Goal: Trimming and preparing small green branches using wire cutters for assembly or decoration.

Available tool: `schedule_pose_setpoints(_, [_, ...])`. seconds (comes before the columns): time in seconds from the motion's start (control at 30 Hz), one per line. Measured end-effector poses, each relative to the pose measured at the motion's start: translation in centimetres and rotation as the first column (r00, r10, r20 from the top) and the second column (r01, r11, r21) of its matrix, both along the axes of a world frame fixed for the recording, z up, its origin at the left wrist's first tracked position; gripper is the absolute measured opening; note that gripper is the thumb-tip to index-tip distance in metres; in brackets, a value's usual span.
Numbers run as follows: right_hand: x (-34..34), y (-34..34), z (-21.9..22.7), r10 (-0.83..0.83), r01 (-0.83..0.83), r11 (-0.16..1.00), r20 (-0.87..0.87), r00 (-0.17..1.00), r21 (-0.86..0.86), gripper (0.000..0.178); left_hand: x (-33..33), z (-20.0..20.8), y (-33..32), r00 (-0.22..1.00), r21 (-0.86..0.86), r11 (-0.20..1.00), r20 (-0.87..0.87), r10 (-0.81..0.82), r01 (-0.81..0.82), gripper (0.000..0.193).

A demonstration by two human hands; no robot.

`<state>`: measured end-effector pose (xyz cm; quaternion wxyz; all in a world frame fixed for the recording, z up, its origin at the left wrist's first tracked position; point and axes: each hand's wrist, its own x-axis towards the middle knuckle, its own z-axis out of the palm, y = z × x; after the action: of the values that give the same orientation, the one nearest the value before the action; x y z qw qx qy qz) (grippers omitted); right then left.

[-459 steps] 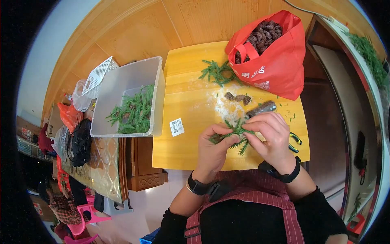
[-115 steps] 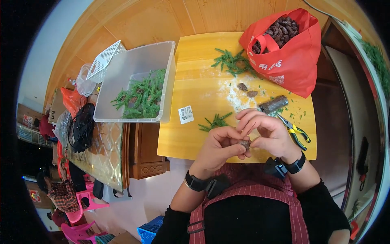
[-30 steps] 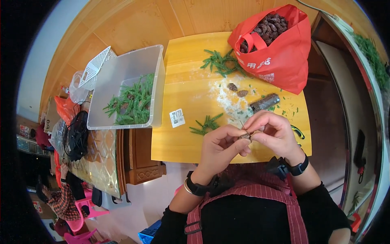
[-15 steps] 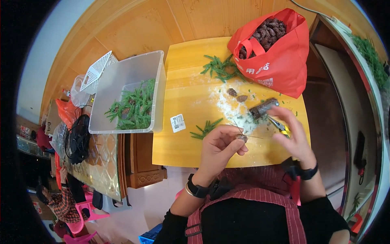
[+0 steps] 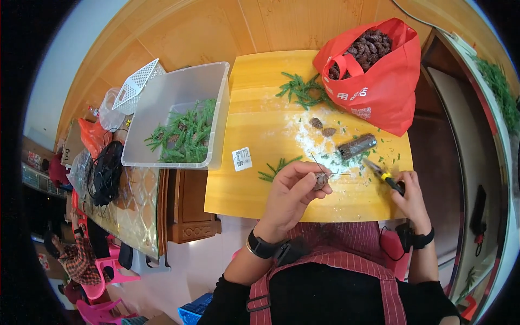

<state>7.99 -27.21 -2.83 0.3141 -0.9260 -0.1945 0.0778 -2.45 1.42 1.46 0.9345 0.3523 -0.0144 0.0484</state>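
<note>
Between the thumb and fingers of my left hand [image 5: 290,196], just above the front of the yellow table, is a small brown pine cone [image 5: 321,182]. Thin wire ends stick out from it. At the table's right front, my right hand [image 5: 414,199] is closed on the handle end of yellow-and-black pliers [image 5: 387,177], whose jaws point away toward a dark cylindrical bundle [image 5: 357,145]. Two loose pine cones [image 5: 328,131] lie beyond that bundle, beside scattered white powder [image 5: 309,142]. A small green sprig [image 5: 277,169] rests close to my left hand.
A red bag [image 5: 379,100] full of pine cones stands at the far right. Green sprigs fill part of a clear plastic bin [image 5: 219,116] on the left. Nearby are a white label [image 5: 242,158] and more greenery [image 5: 300,90]. Another person [image 5: 81,257] sits at far left.
My right hand has come down and nearer, taking hold of the pliers and turning them slightly. My left hand keeps the pine cone in nearly the same place. The view has shifted slightly.
</note>
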Motion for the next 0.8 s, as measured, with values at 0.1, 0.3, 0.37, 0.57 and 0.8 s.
schedule_pose_setpoints(0.1, [0.5,-1.9,-0.2,0.011,-0.029,0.959,0.066,0.998,0.282,0.017,0.1,0.4,-0.1,1.0,-0.021,1.0,0.002,-0.018,0.018,0.015])
schedule_pose_setpoints(0.3, [-1.9,0.3,5.5,0.222,-0.202,0.927,-0.027,0.975,0.315,0.01,0.1,0.1,0.3,0.999,-0.089,0.995,0.006,-0.037,0.038,0.015])
schedule_pose_setpoints(0.37, [-2.7,1.2,5.7,0.222,-0.177,0.912,-0.081,0.972,0.369,0.011,0.3,0.3,0.1,0.999,-0.098,0.995,0.011,-0.034,0.035,0.014])
schedule_pose_setpoints(0.57, [-2.6,4.3,6.9,0.401,-0.44,0.851,0.188,0.897,0.286,0.02,0.2,0.5,0.0,1.0,-0.106,0.994,0.029,-0.005,0.008,0.014])
schedule_pose_setpoints(0.8, [-1.9,6.2,7.8,0.457,-0.538,0.804,0.316,0.831,0.251,0.022,0.1,0.8,0.1,0.999,-0.052,0.999,0.037,0.01,-0.008,0.014])
